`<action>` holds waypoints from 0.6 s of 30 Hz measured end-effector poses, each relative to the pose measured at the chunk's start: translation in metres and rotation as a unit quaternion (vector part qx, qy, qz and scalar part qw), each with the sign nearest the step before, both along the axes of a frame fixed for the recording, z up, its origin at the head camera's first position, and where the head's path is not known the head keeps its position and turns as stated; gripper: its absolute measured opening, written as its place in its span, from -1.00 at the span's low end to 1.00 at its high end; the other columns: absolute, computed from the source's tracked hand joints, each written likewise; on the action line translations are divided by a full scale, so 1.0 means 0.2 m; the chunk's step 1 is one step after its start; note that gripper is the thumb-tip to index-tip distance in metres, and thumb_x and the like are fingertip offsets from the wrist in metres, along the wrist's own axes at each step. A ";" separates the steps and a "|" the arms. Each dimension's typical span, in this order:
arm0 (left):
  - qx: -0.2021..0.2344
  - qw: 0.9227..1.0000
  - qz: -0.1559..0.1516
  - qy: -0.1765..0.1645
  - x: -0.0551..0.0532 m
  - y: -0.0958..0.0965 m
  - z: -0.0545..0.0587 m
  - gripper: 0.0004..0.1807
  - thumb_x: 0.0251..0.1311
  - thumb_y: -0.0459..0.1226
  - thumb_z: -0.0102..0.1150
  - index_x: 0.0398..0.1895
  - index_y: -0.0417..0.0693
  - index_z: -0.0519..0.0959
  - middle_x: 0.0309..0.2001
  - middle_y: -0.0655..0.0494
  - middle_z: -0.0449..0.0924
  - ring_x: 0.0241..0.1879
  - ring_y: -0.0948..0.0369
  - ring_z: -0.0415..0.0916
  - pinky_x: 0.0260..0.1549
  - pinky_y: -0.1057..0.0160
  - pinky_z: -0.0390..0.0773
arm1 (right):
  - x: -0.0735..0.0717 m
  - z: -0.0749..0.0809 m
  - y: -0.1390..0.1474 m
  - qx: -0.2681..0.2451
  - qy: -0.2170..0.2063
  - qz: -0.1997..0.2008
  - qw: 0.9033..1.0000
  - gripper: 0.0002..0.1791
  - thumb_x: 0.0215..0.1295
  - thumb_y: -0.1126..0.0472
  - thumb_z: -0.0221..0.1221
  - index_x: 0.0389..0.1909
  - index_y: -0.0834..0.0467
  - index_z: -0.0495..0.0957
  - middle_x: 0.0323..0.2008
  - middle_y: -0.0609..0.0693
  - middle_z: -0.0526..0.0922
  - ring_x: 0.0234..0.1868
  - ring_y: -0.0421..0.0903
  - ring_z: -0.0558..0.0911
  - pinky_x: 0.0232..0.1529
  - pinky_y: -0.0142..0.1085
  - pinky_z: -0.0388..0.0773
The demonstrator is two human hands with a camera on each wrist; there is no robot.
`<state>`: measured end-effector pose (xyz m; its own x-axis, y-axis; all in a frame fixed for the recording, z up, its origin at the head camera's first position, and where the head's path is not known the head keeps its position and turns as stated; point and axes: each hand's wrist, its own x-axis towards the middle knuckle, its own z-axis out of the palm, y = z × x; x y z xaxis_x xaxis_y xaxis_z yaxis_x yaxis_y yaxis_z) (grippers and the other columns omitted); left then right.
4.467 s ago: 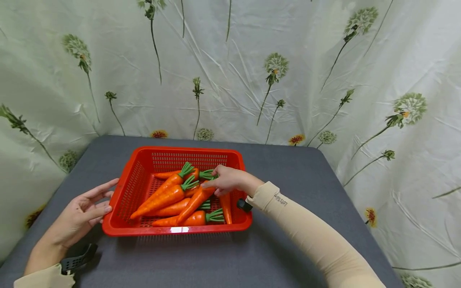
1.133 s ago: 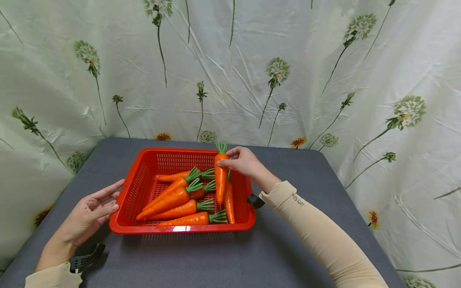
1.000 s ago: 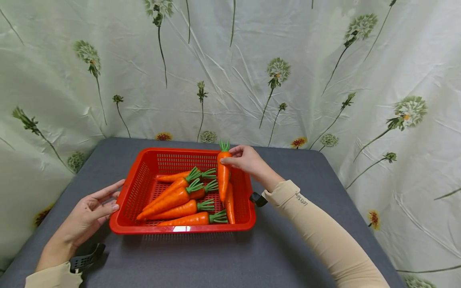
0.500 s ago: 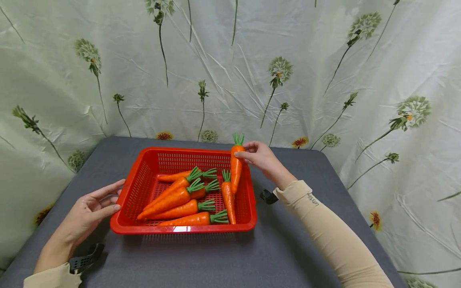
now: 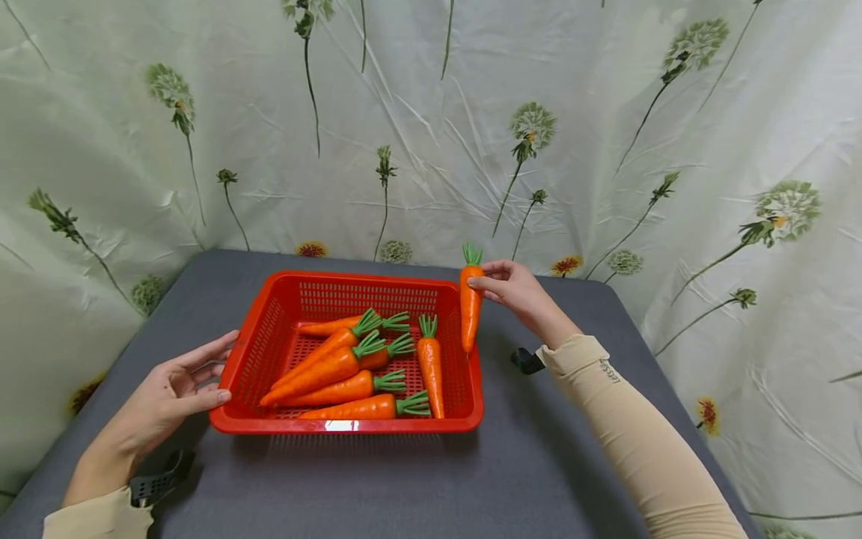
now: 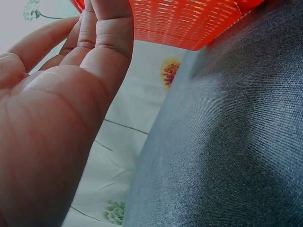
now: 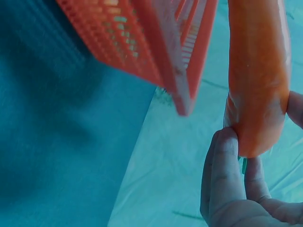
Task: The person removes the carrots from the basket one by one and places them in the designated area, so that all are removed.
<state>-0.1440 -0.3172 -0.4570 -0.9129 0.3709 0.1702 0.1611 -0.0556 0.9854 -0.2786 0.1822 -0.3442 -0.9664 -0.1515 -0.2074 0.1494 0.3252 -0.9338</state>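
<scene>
Between the thumb and fingers of my right hand [image 5: 521,292], a shiny orange carrot [image 5: 469,311] with a green stub top hangs point down, above the right rim of a red plastic basket [image 5: 350,427]. The right wrist view shows the carrot [image 7: 258,80] pinched near its thick end, beside the basket wall [image 7: 142,42]. My left hand [image 5: 158,397] rests its thumb and fairly straight fingertips at the basket's left rim. Several carrots [image 5: 330,367] lie inside, mostly slanting with tops to the right; one carrot [image 5: 431,367] lies apart on the right.
The basket stands on a grey cloth-covered table [image 5: 377,486]. A pale curtain [image 5: 431,150] printed with dandelions hangs along the back and sides. Dark straps [image 5: 161,479] are on the wrists, below beige sleeves [image 5: 646,449].
My right hand has picked a carrot from the pile, lifted it upright and carried it right to the basket's right rim. The left hand keeps its place at the basket's left side.
</scene>
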 end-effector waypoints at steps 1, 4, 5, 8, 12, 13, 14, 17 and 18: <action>-0.004 1.000 0.004 0.001 0.00 0.00 0.00 -0.16 0.22 -0.68 0.04 0.57 -0.22 0.06 0.28 0.18 0.49 0.05 0.29 0.59 -0.13 0.24 0.72 | 0.00 0.00 0.01 0.000 -0.001 0.000 1.000 -0.38 0.30 0.12 0.32 0.27 0.25 0.32 0.10 0.12 0.46 0.08 -0.03 0.61 0.31 -0.15 0.50; -0.015 1.000 0.008 0.003 0.00 0.00 0.00 -0.16 0.23 -0.67 0.06 0.57 -0.20 0.07 0.27 0.21 0.50 0.04 0.29 0.59 -0.14 0.24 0.72 | -0.02 -0.01 0.05 0.001 -0.005 0.001 1.000 -0.38 0.31 0.10 0.32 0.28 0.26 0.32 0.07 0.09 0.47 0.03 -0.09 0.62 0.32 -0.14 0.48; -0.020 1.000 0.009 0.004 0.00 0.00 0.00 -0.16 0.23 -0.66 0.06 0.58 -0.19 0.07 0.27 0.23 0.50 0.03 0.29 0.59 -0.14 0.24 0.72 | -0.02 -0.02 0.06 0.002 -0.006 0.000 1.000 -0.38 0.32 0.10 0.31 0.28 0.26 0.32 0.06 0.08 0.48 0.01 -0.11 0.62 0.33 -0.13 0.48; -0.020 1.000 0.009 0.004 0.00 0.00 0.00 -0.17 0.24 -0.66 0.06 0.57 -0.20 0.07 0.25 0.23 0.51 0.04 0.30 0.60 -0.13 0.24 0.72 | -0.03 -0.03 0.09 -0.001 -0.009 -0.003 1.000 -0.38 0.33 0.12 0.30 0.28 0.29 0.31 0.04 0.07 0.48 -0.02 -0.14 0.62 0.37 -0.09 0.44; -0.005 1.000 0.007 0.005 0.00 0.00 0.00 -0.17 0.22 -0.68 0.05 0.56 -0.23 0.08 0.24 0.17 0.53 0.04 0.28 0.61 -0.14 0.22 0.72 | -0.05 -0.06 0.13 0.004 -0.011 -0.007 1.000 -0.36 0.35 0.13 0.28 0.31 0.33 0.28 0.06 0.08 0.47 -0.01 -0.13 0.60 0.39 -0.06 0.41; -0.002 1.000 0.007 0.005 0.00 0.00 0.00 -0.17 0.22 -0.69 0.04 0.56 -0.24 0.08 0.24 0.16 0.53 0.03 0.27 0.62 -0.14 0.21 0.73 | -0.05 -0.06 0.14 0.007 -0.011 -0.009 1.000 -0.36 0.35 0.13 0.28 0.31 0.34 0.27 0.06 0.09 0.46 -0.01 -0.13 0.60 0.39 -0.05 0.41; 0.001 1.000 0.008 0.005 -0.01 0.00 0.00 -0.17 0.21 -0.70 0.04 0.56 -0.25 0.08 0.24 0.14 0.53 0.03 0.26 0.62 -0.15 0.21 0.73 | -0.05 -0.07 0.15 0.011 -0.011 -0.010 1.000 -0.36 0.35 0.13 0.27 0.31 0.34 0.27 0.07 0.09 0.46 -0.02 -0.13 0.60 0.39 -0.05 0.41; 0.004 1.000 0.012 0.004 -0.01 0.00 -0.01 -0.17 0.20 -0.71 0.04 0.55 -0.27 0.09 0.23 0.12 0.53 0.03 0.25 0.62 -0.15 0.21 0.73 | -0.07 -0.10 0.17 0.021 -0.012 -0.013 1.000 -0.38 0.37 0.14 0.26 0.30 0.36 0.29 0.10 0.11 0.46 -0.02 -0.14 0.60 0.39 -0.04 0.41; 0.003 1.000 0.014 0.004 -0.01 0.00 -0.01 -0.17 0.20 -0.71 0.04 0.55 -0.27 0.09 0.24 0.12 0.53 0.03 0.26 0.62 -0.15 0.21 0.73 | -0.08 -0.12 0.18 0.026 -0.012 -0.015 0.999 -0.39 0.37 0.15 0.26 0.30 0.35 0.30 0.11 0.12 0.46 -0.02 -0.15 0.61 0.39 -0.04 0.41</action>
